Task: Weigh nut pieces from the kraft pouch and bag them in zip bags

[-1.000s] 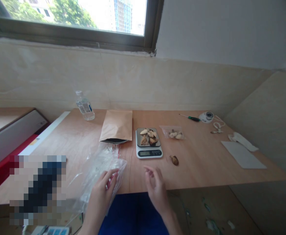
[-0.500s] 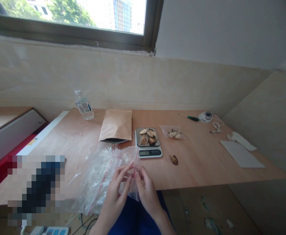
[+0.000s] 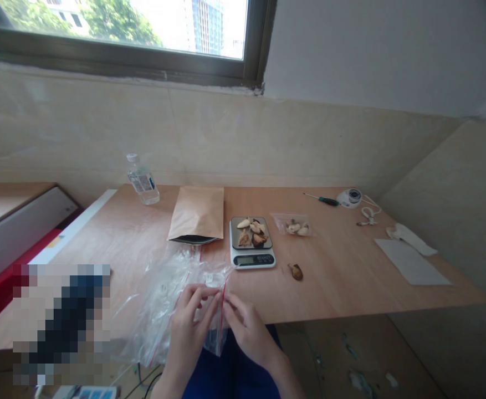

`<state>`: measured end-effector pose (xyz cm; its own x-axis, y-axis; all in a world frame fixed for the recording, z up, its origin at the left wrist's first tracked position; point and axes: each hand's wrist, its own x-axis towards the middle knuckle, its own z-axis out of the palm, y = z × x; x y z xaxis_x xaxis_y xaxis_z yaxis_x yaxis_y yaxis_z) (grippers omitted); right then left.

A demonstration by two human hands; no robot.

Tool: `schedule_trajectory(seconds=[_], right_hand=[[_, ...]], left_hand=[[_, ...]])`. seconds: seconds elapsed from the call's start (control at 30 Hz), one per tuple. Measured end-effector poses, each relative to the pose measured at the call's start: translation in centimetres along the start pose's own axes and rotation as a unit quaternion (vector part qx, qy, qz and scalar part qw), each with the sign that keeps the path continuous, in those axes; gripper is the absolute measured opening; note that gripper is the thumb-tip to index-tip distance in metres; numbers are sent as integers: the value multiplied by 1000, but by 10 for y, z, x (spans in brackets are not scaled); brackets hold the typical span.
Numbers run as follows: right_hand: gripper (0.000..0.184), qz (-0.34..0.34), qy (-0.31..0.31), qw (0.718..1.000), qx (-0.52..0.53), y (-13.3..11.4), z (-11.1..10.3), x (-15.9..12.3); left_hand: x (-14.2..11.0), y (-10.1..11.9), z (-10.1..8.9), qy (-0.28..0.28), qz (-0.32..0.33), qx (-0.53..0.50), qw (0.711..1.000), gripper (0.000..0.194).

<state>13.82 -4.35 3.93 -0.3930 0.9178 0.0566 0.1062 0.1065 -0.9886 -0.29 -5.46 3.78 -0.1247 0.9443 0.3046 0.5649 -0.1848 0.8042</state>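
Note:
My left hand and my right hand both pinch the red-striped top of one small clear zip bag at the table's near edge. Just left of it lies a loose pile of several more clear zip bags. Beyond my hands stands a small white kitchen scale with a few dried mushroom pieces on its pan. One loose mushroom piece lies on the table to the scale's right. A filled clear bag of pieces rests behind it.
A brown paper pouch lies open-mouthed left of the scale, a water bottle stands behind it. A green screwdriver, tape roll, white cloth and grey sheet sit at the right. The wooden table ends near my lap.
My right hand came over from the open air and joined the left on one zip bag. Both hands then drew the bag slightly down and toward me.

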Motion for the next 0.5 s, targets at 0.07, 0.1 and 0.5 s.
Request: schedule_trajectory(seconds=[0.07, 0.1, 0.5], right_hand=[[30, -16, 2, 999, -47, 1, -7, 1], [29, -29, 12, 996, -78, 3, -12, 2], [27, -77, 331, 817, -466, 64, -109, 14]], left_hand=[[1, 0, -4, 36, 4, 17, 999, 20], [1, 1, -7, 59, 3, 27, 998, 21], [12, -18, -51, 210, -69, 141, 965, 31]])
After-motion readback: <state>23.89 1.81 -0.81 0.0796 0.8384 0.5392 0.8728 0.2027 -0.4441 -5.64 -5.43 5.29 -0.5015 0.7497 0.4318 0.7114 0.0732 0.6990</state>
